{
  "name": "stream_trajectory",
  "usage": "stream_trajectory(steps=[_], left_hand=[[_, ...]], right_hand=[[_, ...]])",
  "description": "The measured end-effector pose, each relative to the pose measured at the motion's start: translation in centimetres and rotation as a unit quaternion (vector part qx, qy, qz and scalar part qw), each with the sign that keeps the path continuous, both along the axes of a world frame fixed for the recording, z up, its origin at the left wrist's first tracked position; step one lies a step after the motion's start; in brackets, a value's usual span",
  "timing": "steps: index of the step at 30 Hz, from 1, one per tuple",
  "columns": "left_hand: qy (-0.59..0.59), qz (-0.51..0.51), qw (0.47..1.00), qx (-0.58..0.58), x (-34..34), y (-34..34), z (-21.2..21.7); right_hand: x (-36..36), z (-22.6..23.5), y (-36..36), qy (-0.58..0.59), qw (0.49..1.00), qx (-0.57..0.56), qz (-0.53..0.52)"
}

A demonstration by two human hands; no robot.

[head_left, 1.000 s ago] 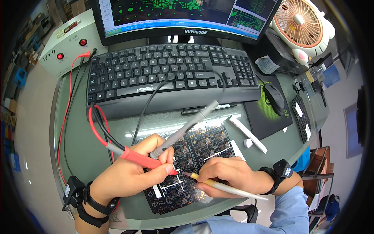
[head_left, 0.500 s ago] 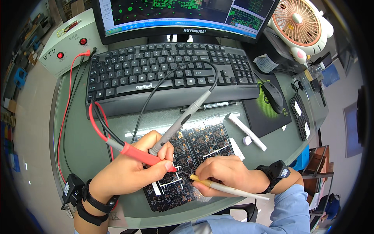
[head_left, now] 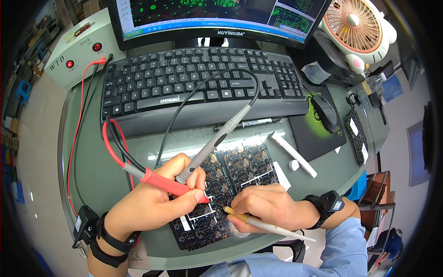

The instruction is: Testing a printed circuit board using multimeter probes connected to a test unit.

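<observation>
My left hand (head_left: pixel 159 205) is closed around two test probes, a red one (head_left: pixel 166 183) and a grey one (head_left: pixel 207 152). The red probe's tip points down at a black panel of printed circuit boards (head_left: pixel 247 164); contact I cannot make out. The grey probe slants up and away from the board, its cable looping over the keyboard. Beside it, my right hand (head_left: pixel 265 205) rests over the panel's right part, fingers closed on a slim white stick with a yellowish end (head_left: pixel 274 226). That yellowish end lies near the board; its tip is partly hidden by the fingers.
Behind the panel are a black keyboard (head_left: pixel 184 83) and a monitor (head_left: pixel 203 34). A grey box with red buttons (head_left: pixel 80 53) stands at far left, its cables running down. To the right lie a white marker (head_left: pixel 295 154), its cap (head_left: pixel 293 165), a mouse (head_left: pixel 324 113) and a fan (head_left: pixel 353 21).
The rear end of the white stick in my right hand has dipped slightly. My left hand and the probes keep nearly the same place. The view has shifted a little.
</observation>
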State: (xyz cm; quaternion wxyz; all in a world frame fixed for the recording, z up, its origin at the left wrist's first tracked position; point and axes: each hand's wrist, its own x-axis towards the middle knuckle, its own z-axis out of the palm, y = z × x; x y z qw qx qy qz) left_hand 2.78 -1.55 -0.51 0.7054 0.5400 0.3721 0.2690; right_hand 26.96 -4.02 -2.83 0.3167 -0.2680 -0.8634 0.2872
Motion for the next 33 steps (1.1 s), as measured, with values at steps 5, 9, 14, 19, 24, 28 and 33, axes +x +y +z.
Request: stream_trajectory(steps=[5, 9, 14, 19, 24, 28, 33], left_hand=[[0.003, -0.005, 1.000, 0.002, -0.06, 0.06, -0.10], [-0.003, 0.001, 1.000, 0.011, 0.01, -0.04, -0.07], [0.005, -0.003, 1.000, 0.006, 0.00, 0.01, -0.11], [0.004, -0.002, 1.000, 0.006, 0.03, 0.00, -0.04], [0.011, -0.010, 1.000, 0.015, -0.03, 0.07, -0.12], [0.002, -0.002, 1.000, 0.016, 0.07, -0.01, -0.21], [-0.008, 0.000, 1.000, 0.023, 0.08, -0.05, -0.53]], right_hand=[[-0.03, 0.00, -0.02, -0.004, 1.000, 0.005, -0.004], [0.01, -0.09, -0.12, -0.005, 1.000, 0.008, -0.007], [-0.04, 0.01, -0.08, -0.008, 1.000, 0.006, -0.006], [-0.12, -0.01, -0.09, -0.003, 1.000, 0.007, -0.008], [-0.10, -0.16, -0.08, 0.003, 1.000, 0.007, -0.008], [-0.06, -0.09, -0.05, -0.001, 1.000, 0.012, -0.009], [-0.08, -0.14, -0.06, -0.002, 1.000, 0.012, -0.010]])
